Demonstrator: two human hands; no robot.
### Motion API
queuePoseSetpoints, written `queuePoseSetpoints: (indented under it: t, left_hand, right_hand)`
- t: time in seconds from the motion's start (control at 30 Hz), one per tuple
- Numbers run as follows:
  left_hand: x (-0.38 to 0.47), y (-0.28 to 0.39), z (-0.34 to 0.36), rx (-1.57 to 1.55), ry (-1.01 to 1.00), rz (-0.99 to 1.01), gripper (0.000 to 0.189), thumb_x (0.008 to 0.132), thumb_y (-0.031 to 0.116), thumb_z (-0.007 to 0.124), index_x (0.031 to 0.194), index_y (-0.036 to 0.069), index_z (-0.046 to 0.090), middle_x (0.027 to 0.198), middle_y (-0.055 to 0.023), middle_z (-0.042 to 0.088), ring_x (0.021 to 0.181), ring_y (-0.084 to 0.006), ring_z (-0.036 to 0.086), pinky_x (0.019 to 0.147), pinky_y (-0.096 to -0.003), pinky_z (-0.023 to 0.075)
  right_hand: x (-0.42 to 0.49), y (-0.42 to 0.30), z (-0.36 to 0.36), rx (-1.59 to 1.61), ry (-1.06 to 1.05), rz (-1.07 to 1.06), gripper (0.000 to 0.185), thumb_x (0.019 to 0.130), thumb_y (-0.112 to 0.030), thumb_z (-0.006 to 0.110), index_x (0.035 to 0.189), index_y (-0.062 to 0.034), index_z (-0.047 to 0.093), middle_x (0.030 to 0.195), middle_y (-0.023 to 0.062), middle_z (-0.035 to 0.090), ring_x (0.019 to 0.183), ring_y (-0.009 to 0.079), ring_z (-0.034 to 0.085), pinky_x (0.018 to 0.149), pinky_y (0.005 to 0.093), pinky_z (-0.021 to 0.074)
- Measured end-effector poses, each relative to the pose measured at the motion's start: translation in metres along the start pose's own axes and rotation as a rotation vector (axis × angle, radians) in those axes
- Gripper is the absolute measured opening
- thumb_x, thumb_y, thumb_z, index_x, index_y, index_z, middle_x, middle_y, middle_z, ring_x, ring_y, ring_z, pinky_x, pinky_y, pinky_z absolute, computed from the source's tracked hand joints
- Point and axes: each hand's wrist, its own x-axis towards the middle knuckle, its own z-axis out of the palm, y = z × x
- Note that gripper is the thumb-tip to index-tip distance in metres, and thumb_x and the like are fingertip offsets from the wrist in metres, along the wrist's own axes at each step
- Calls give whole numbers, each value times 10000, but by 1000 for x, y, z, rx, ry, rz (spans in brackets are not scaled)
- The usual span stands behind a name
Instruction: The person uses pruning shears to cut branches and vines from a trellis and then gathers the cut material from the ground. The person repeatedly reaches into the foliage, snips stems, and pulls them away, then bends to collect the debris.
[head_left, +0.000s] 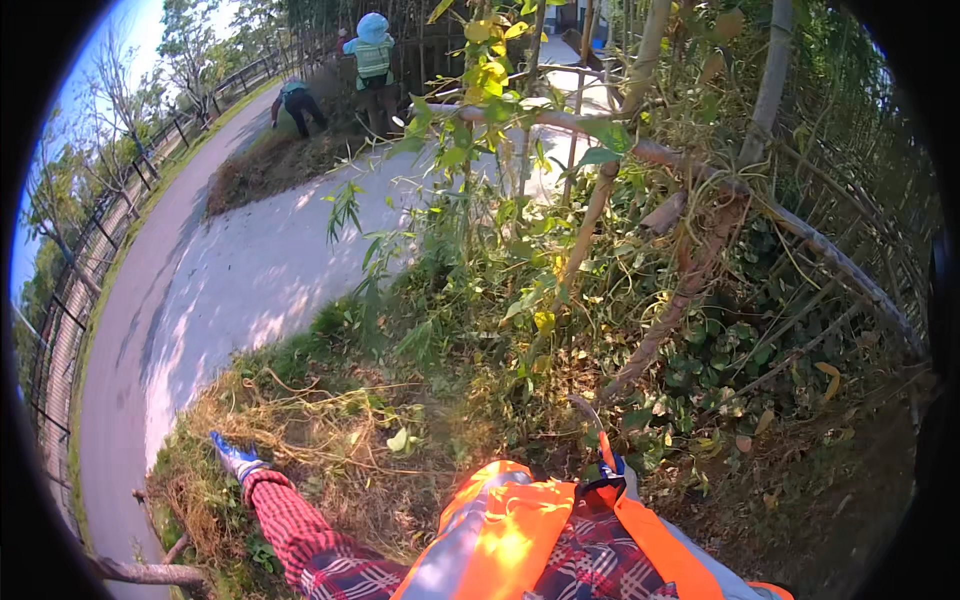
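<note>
My left hand, in a blue and white work glove, reaches out at the lower left with its thumb apart from the fingers. Beside it a tangle of dry, yellowish vines lies over the grass, and I see none of them gripped. Close to my body, my right hand is closed around the orange handle of a sickle. The curved sickle blade points up and away from me, near leafy undergrowth. An orange vest partly hides this hand.
A trellis of poles, with a long crossing pole and climbing vines, rises ahead and right. A cut branch juts in at lower left. Beyond a paved path, one person stands and another person bends over.
</note>
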Motion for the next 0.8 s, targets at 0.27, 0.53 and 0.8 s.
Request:
queuePoseSetpoints:
  t: [0.27,0.53,0.8]
  left_hand:
    - [25,-29,84,530,-81,147,392,865,279,618,1194,72,569,1065,-93,618,884,-193,596,771,-321,469]
    - [-112,-46,237,266,-790,108,341,868,274,621,1142,71,604,968,-62,646,777,-150,608,675,-257,471]
    - [-490,98,353,-385,-1753,556,346,879,39,589,1221,-8,564,1095,-67,625,925,-125,597,812,-261,485]
  right_hand:
    - [-24,8,-16,-230,109,243,476,898,-331,498,1364,-278,417,865,105,630,731,238,589,667,347,448]
    - [-50,-51,-41,-115,90,231,503,880,-414,536,1354,-260,474,1025,101,657,864,260,623,757,341,453]
    - [-107,-55,-63,26,289,228,405,855,-308,574,1242,-191,557,878,99,646,800,225,626,712,337,455]
